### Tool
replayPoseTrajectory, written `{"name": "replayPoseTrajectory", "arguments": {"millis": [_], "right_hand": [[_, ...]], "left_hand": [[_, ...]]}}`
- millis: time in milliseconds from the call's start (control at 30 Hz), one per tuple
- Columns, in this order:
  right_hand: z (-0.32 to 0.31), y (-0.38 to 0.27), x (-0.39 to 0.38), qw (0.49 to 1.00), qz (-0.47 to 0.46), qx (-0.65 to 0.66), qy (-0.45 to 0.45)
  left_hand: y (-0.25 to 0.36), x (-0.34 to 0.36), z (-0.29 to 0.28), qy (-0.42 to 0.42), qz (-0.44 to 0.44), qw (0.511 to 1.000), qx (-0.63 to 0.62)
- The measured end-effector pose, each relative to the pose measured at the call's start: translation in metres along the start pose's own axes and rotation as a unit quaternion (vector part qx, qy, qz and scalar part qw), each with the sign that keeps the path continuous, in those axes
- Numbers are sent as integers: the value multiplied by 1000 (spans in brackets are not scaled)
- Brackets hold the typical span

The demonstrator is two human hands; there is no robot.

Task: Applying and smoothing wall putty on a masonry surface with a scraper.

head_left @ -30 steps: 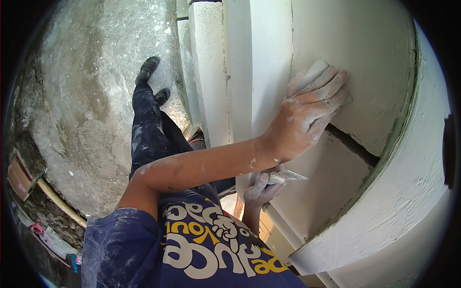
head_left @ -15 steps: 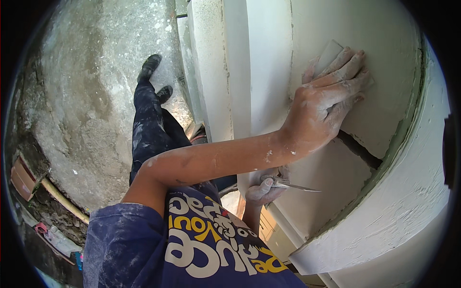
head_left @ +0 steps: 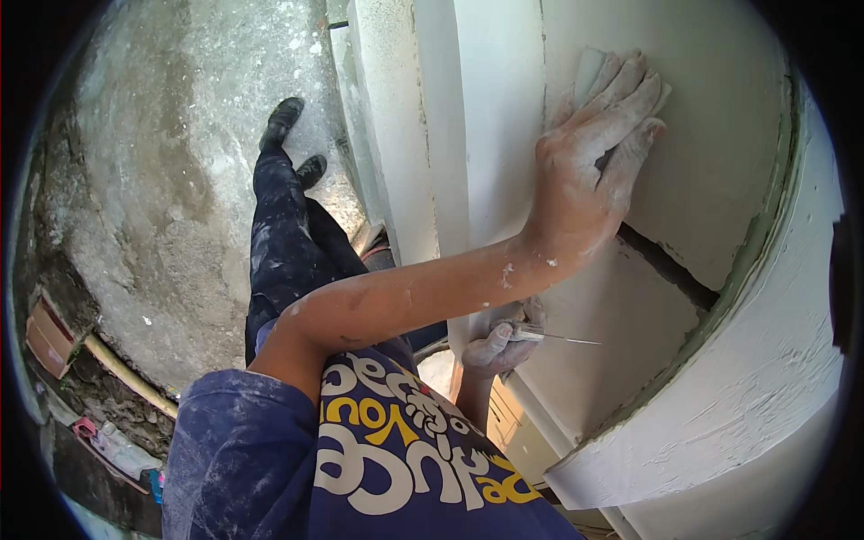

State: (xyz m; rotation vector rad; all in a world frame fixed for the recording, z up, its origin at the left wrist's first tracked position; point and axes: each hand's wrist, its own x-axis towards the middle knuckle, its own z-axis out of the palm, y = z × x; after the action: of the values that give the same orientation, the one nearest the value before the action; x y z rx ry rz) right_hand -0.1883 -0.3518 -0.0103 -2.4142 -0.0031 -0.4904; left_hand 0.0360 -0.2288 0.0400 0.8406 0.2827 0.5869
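Note:
My left hand (head_left: pixel 607 139) is spread over a flat pale grey pad (head_left: pixel 589 72), pressing it against the white wall panel (head_left: pixel 720 135). The pad's edges show on both sides of the fingers; I cannot tell whether it is a block or folded sandpaper. White dust coats the fingers and wrist. Below my left forearm, my right hand (head_left: pixel 490 353) is closed around the handle of a scraper (head_left: pixel 562 338). Its thin metal blade points right and shows nearly edge-on. Part of the right forearm is hidden behind my shirt.
A dark gap (head_left: pixel 670 268) splits the panel, and a raised, rough white border (head_left: pixel 720 387) curves along the right. White ledges (head_left: pixel 396 117) run beside a stained concrete floor (head_left: pixel 180 180). At the lower left lie a cardboard box (head_left: pixel 49 337) and a yellowish pole (head_left: pixel 126 373).
My left hand has slid the pad upward and slightly left along the wall. The scraper in my right hand has turned, so its blade looks thinner.

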Motion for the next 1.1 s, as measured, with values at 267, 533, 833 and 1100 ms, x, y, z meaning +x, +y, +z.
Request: {"name": "replayPoseTrajectory", "arguments": {"millis": [267, 533, 833, 1100], "right_hand": [[-1, -6, 5, 999, -3, -18, -26], [-7, -5, -1, 997, 10, -74, -27], [3, 3, -6, 999, 30, 4, 28], [0, -3, 3, 999, -31, -8, 1]], "left_hand": [[-5, -9, -10, -3, -29, 999, -19], [-3, -58, -35, -156, -31, 978, 135], [-11, -55, -38, -199, -26, 967, 154], [-21, -14, -22, -85, 20, 995, 37]]}}
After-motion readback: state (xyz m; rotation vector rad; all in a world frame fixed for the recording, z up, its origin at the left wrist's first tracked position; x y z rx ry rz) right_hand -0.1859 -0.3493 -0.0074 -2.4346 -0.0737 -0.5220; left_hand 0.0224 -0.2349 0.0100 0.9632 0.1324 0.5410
